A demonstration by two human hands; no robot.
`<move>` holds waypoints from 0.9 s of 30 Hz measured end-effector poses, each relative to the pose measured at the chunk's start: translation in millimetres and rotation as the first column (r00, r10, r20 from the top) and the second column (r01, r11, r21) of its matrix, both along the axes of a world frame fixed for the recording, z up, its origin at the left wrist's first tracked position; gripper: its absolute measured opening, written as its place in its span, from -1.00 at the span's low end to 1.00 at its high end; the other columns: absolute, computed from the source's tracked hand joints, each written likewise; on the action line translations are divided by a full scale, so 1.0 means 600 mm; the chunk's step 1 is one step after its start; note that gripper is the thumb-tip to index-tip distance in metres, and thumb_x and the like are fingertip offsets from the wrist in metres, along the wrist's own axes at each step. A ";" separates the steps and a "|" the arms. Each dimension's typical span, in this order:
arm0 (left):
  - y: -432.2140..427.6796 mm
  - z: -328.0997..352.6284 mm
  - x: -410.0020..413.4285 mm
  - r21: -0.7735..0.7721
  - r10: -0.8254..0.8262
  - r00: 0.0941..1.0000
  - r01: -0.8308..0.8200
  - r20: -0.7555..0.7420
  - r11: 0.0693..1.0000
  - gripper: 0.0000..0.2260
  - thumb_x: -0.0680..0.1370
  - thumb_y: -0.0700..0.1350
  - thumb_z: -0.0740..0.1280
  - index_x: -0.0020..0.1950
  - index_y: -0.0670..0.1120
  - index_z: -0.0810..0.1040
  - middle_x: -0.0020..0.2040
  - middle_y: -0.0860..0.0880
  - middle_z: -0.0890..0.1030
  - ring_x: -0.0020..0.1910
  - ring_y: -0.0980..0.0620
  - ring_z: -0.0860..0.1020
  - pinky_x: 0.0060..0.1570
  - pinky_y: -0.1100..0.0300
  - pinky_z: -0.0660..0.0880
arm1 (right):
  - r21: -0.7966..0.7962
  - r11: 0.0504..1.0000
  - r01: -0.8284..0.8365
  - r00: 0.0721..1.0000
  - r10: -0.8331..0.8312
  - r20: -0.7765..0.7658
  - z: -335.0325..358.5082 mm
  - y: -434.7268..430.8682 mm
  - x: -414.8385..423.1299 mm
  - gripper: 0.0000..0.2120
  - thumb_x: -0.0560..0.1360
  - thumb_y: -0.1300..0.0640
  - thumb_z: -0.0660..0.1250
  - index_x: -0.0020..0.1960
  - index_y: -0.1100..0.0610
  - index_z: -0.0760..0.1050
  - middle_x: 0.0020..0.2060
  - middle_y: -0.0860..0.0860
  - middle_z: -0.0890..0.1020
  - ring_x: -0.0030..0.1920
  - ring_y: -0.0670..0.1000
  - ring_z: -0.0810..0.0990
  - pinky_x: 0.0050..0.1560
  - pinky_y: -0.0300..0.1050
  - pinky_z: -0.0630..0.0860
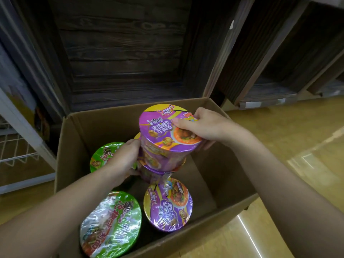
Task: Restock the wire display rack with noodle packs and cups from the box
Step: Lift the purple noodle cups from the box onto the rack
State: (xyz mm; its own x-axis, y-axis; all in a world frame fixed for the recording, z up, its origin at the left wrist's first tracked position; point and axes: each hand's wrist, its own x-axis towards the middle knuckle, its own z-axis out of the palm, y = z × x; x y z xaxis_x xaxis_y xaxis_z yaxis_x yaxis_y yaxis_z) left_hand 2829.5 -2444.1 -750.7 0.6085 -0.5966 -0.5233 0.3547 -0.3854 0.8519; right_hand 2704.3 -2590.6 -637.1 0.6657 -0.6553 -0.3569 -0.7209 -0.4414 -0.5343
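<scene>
Right grip (pixel 206 125) is clamping the held purple cup (pixel 163 131) from 3 o'clock. The thumb is lying across the lid and the other fingers are curling under the rim on that side. Left grip (pixel 123 159) is wrapping the cup's side wall from 9 o'clock, fingers curled round it. Both grips are narrow, closed on this one cup w/ nothing else in them. The cup is tilting, lid facing up toward the camera, and is hanging over the middle of the open box (pixel 104 123).

A second purple cup (pixel 154 174) is sitting directly under it, touching. Can't tell if the two are wrapped together.

Inside the box:
- A loose purple cup (pixel 167 203) is standing at 6 o'clock, lid up.
- The near green cup (pixel 111 220) is sitting at 7 o'clock, just beside it, shrink-wrap glaring.
- The far green cup (pixel 100 157) is showing at 9 o'clock, partly hidden behind the left grip.
- The 3 o'clock part of the box bottom is showing bare cardboard.

The box is resting on a yellowish floor (pixel 279 136), flaps open. The wire rack (pixel 16 155), white, is standing at 9 o'clock just beside the box. A dark wood panel (pixel 122 53) is rising at 12 o'clock right behind the box. Wooden shelving (pixel 275 71) is running off toward 2 o'clock.
</scene>
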 end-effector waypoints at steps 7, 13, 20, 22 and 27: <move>0.003 0.001 -0.002 0.020 -0.030 0.999 0.030 0.036 0.999 -0.84 0.65 -0.12 0.16 0.01 0.05 0.52 -0.05 0.03 0.60 -0.07 0.06 0.54 -0.19 0.06 0.50 | 0.166 0.986 0.008 0.993 -0.027 0.116 -0.001 -0.042 -0.037 -0.44 0.35 -0.27 0.40 0.08 0.18 0.58 -0.05 0.06 0.71 -0.11 0.01 0.71 -0.18 -0.04 0.68; 0.003 0.007 -0.004 0.057 -0.038 0.999 0.039 -0.011 0.998 -0.80 0.65 -0.04 0.13 0.18 0.06 0.50 0.06 -0.12 0.63 -0.03 -0.02 0.57 -0.20 0.05 0.52 | 0.235 0.972 -0.008 0.984 -0.034 0.173 -0.013 -0.030 -0.034 -0.55 0.38 -0.22 0.41 -0.04 0.18 0.61 -0.16 0.03 0.73 -0.18 -0.04 0.72 -0.24 -0.14 0.65; 0.003 0.049 0.015 0.084 -0.049 0.999 0.048 0.020 0.995 -0.58 0.64 0.18 0.10 0.47 0.07 0.32 0.46 -0.04 0.33 0.42 -0.17 0.33 0.13 -0.27 0.46 | 0.460 0.872 0.169 0.915 -0.312 0.255 -0.046 -0.016 -0.036 -0.34 0.33 -0.45 0.16 0.15 0.02 0.53 0.20 0.05 0.60 0.20 0.06 0.56 0.25 0.29 0.46; 0.005 0.063 0.018 0.014 -0.041 0.997 0.042 -0.065 0.999 -0.53 0.61 0.28 0.09 0.47 0.14 0.32 0.43 -0.02 0.39 0.40 -0.19 0.35 0.21 -0.36 0.38 | 0.668 0.726 0.164 0.848 -0.450 0.281 -0.074 -0.009 -0.032 -0.39 0.37 -0.46 0.13 0.18 -0.05 0.50 0.34 0.07 0.50 0.34 0.14 0.43 0.35 0.49 0.18; 0.005 0.070 -0.011 -0.085 -0.047 0.987 0.035 -0.152 0.996 -0.60 0.57 0.33 0.12 0.33 0.22 0.44 0.17 0.09 0.54 0.29 -0.10 0.45 0.25 -0.40 0.33 | 0.866 0.497 0.055 0.759 -0.584 0.287 -0.124 0.009 -0.025 -0.36 0.44 -0.46 0.07 0.26 -0.06 0.55 0.32 0.06 0.55 0.38 0.17 0.42 0.41 0.48 0.07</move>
